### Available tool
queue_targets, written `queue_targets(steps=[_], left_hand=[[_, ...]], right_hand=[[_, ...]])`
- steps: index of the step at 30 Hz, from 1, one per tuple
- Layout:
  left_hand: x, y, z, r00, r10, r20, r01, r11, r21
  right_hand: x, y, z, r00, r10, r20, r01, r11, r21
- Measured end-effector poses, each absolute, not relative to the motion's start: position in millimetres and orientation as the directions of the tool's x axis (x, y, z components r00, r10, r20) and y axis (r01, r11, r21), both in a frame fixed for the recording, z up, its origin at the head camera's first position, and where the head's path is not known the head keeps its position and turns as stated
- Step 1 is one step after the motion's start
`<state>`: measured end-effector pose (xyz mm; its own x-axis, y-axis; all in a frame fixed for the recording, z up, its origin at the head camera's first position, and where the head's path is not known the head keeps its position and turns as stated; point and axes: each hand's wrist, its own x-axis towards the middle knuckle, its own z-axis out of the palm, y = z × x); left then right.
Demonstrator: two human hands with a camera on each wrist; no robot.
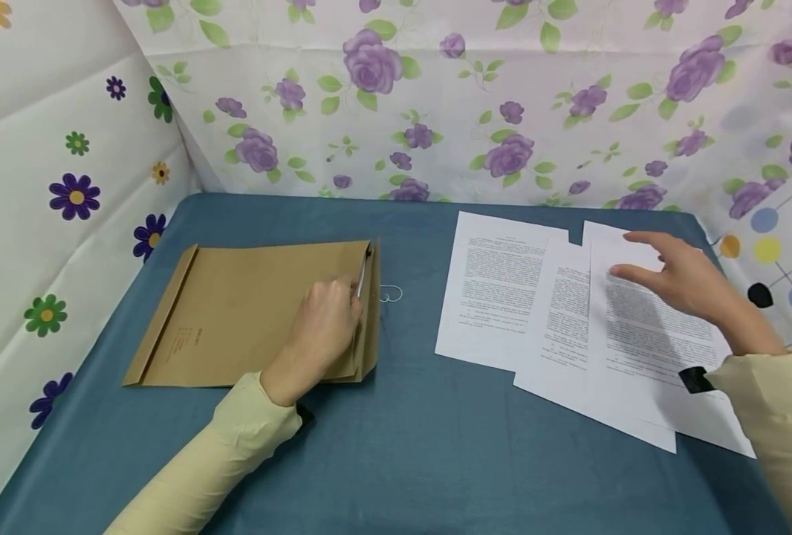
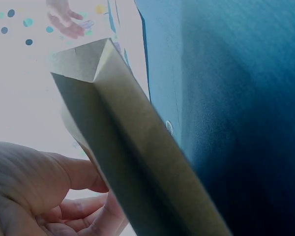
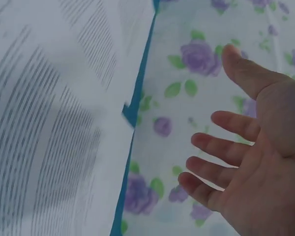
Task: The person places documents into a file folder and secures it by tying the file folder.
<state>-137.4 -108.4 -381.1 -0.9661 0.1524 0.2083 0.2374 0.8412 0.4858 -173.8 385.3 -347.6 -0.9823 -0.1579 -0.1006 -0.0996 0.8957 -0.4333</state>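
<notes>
A brown paper document envelope (image 1: 249, 297) lies on the left part of the table, its opening on the right side. My left hand (image 1: 322, 323) pinches the upper layer at that open edge between thumb and fingers. In the left wrist view the folded side of the envelope (image 2: 137, 123) stands apart from the hand's curled fingers (image 2: 78, 206). My right hand (image 1: 686, 275) hovers over the rightmost printed sheet (image 1: 663, 364), thumb and fingers spread, holding nothing. Two more printed sheets, one at the left (image 1: 496, 290) and one in the middle (image 1: 563, 357), overlap beside it.
A blue cloth (image 1: 429, 446) covers the table. A thin white string (image 1: 391, 294) sticks out past the envelope's right edge. Flowered sheets hang behind (image 1: 436, 96) and at the left (image 1: 48, 245); a dotted one (image 1: 790, 260) hangs at the right.
</notes>
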Motion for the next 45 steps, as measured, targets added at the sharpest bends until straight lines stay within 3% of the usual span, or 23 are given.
queue_targets(steps=[8,18,34,45], left_hand=[[-136.6,-108.8,-380.9,-0.964,0.156,0.217,0.245,0.841,0.483],[-135.7,-107.9,-381.5,-0.966,0.149,0.213,0.236,0.845,0.480],[-135.3,-108.6,-381.9,-0.963,0.146,0.227,0.239,0.852,0.466],[-134.8,-108.9,-381.5,-0.964,0.143,0.226,0.235,0.854,0.464]], right_hand=[[-192.5,429.9,-363.2,-0.976,-0.171,-0.137,-0.103,0.911,-0.400],[-212.9,460.6,-381.8,-0.950,-0.116,-0.290,-0.021,0.951,-0.310],[-225.4,473.9,-408.3,-0.917,-0.105,-0.385,0.006,0.962,-0.274],[-233.6,467.1,-406.2,-0.919,-0.109,-0.378,-0.030,0.978,-0.207]])
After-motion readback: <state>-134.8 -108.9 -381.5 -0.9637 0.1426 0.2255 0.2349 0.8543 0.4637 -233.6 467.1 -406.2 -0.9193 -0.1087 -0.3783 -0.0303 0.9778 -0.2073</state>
